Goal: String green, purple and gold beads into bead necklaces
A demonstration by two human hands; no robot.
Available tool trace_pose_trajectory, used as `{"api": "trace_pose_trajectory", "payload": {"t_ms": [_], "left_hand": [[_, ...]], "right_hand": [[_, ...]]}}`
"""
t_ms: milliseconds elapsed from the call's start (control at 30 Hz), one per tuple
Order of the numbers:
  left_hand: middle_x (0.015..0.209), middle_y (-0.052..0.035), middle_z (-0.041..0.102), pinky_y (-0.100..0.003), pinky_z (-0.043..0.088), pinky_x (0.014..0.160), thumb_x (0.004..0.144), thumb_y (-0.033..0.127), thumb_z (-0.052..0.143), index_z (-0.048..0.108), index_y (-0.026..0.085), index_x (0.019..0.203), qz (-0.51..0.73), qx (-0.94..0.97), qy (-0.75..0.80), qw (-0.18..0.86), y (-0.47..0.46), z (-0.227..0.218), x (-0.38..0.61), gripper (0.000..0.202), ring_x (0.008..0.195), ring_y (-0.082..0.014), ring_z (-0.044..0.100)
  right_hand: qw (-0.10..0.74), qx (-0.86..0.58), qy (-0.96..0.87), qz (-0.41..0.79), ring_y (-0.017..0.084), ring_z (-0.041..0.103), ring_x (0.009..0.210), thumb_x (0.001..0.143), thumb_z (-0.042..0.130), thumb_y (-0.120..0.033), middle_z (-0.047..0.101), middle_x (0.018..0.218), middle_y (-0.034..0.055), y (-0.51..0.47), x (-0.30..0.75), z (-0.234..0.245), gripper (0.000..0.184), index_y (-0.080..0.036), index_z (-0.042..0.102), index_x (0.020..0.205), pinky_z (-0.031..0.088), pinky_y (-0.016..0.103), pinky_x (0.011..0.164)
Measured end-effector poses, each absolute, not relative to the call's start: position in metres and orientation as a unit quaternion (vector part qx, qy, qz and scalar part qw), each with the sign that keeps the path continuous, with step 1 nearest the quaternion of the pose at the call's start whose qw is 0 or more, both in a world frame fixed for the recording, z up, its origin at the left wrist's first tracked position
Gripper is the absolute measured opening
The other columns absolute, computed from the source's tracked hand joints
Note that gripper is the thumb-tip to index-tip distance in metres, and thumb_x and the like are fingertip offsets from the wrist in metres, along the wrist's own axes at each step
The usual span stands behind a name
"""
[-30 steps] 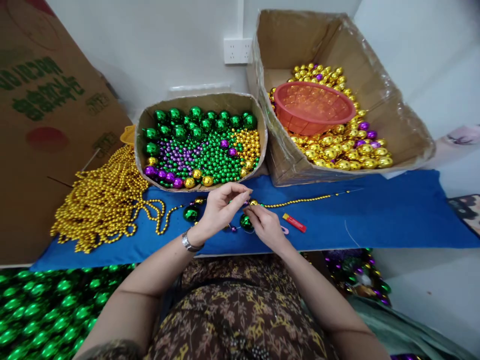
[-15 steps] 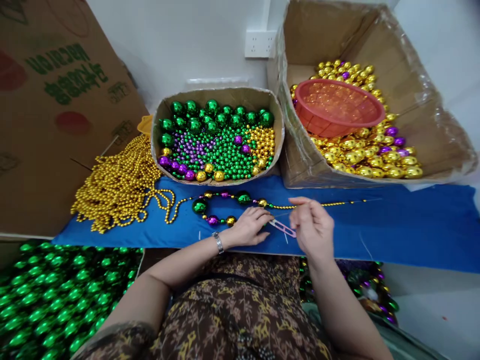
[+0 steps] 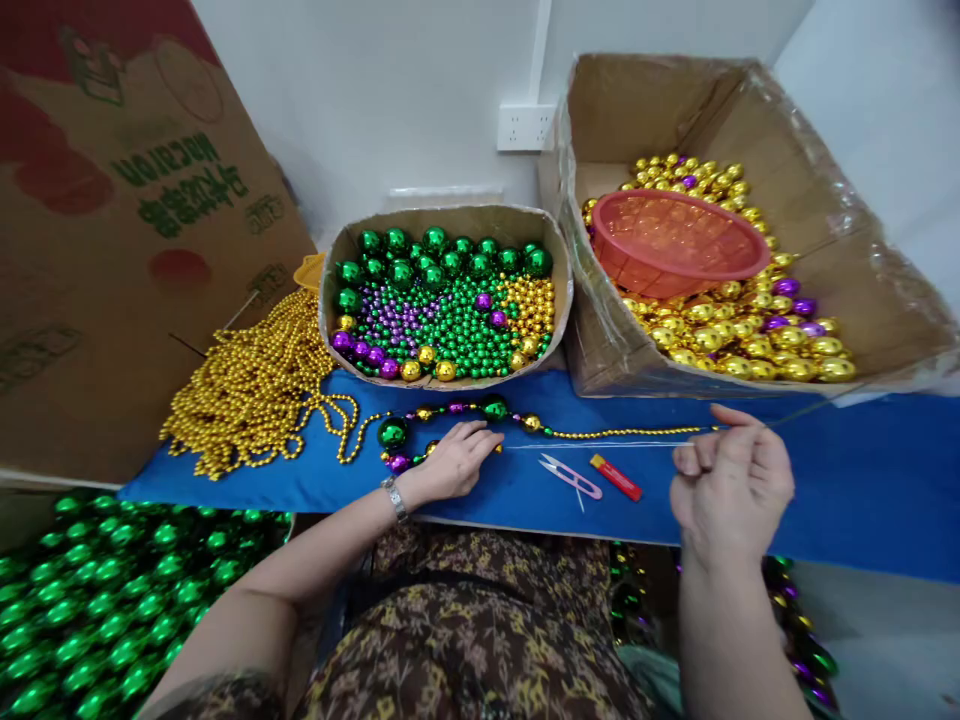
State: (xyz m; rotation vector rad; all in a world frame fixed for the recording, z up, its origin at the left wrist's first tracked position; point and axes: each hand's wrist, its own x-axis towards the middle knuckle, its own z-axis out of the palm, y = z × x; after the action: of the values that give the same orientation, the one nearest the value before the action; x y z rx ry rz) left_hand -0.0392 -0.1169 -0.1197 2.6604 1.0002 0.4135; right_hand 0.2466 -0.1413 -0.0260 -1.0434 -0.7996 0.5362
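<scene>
A string of green, purple and gold beads (image 3: 494,408) lies in a loop on the blue cloth. My left hand (image 3: 452,462) is closed over its lower side, with a gold bead showing at the fingertips. From there a white thread (image 3: 592,445) runs taut to my right hand (image 3: 731,480), which is closed in a pinch on it. Small gold beads (image 3: 622,433) on the upper side also reach toward my right hand. A thin dark line extends beyond it to the upper right. Between my hands lie pink thread snips (image 3: 577,481) and a red lighter-like object (image 3: 616,478).
A cut-down carton (image 3: 561,350) of loose beads stands behind the loop. A larger box (image 3: 600,370) at right holds gold beads and a red basket (image 3: 675,280). Gold bead strands (image 3: 247,390) are heaped at left. Green beads (image 3: 127,590) fill the space below left.
My right hand has moved right, drawing the white thread out straight. My left hand has shifted left along the beads. The snips and red object now lie uncovered; the view has tilted up slightly.
</scene>
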Motion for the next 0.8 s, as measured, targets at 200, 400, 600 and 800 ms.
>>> {"api": "trace_pose_trajectory", "payload": {"t_ms": [200, 400, 600, 800], "left_hand": [[0.114, -0.0122, 0.065, -0.043, 0.047, 0.097, 0.086, 0.025, 0.056, 0.056, 0.018, 0.123, 0.272, 0.899, 0.328, 0.104, -0.11, -0.081, -0.044, 0.038, 0.116, -0.0262, 0.055], [0.095, -0.008, 0.07, -0.033, 0.051, 0.081, 0.089, 0.024, 0.053, 0.064, 0.017, 0.101, 0.395, 0.802, 0.444, 0.062, -0.038, -0.025, -0.045, 0.018, 0.089, -0.0189, 0.064], [0.11, -0.0124, 0.064, -0.036, 0.046, 0.092, 0.087, 0.02, 0.052, 0.063, 0.016, 0.115, 0.184, 0.817, 0.537, 0.098, 0.06, -0.016, 0.0, 0.029, 0.107, -0.0252, 0.059], [0.102, -0.0146, 0.062, -0.04, 0.048, 0.087, 0.076, 0.013, 0.063, 0.068, 0.014, 0.095, 0.184, 0.806, 0.541, 0.155, 0.077, -0.028, 0.023, 0.02, 0.102, -0.0297, 0.061]], "right_hand": [[0.665, -0.522, -0.456, 0.279, 0.006, 0.039, 0.047, 0.091, 0.056, -0.046, 0.044, 0.057, -0.0055, -0.153, 0.228, -0.036, 0.032, -0.016, 0.066, 0.096, 0.034, 0.02, 0.045], [0.544, -0.54, -0.54, 0.349, 0.008, 0.044, 0.05, 0.094, 0.049, -0.043, 0.045, 0.057, -0.0059, -0.156, 0.208, -0.053, 0.031, -0.019, 0.062, 0.11, 0.038, 0.019, 0.047], [0.487, -0.542, -0.597, 0.335, 0.01, 0.053, 0.056, 0.099, 0.039, -0.04, 0.052, 0.06, -0.0037, -0.151, 0.189, -0.057, 0.031, -0.019, 0.06, 0.108, 0.044, 0.02, 0.055], [0.458, -0.525, -0.65, 0.304, 0.011, 0.061, 0.057, 0.099, 0.04, -0.034, 0.062, 0.065, -0.0012, -0.149, 0.188, -0.059, 0.03, -0.019, 0.063, 0.11, 0.05, 0.02, 0.056]]}}
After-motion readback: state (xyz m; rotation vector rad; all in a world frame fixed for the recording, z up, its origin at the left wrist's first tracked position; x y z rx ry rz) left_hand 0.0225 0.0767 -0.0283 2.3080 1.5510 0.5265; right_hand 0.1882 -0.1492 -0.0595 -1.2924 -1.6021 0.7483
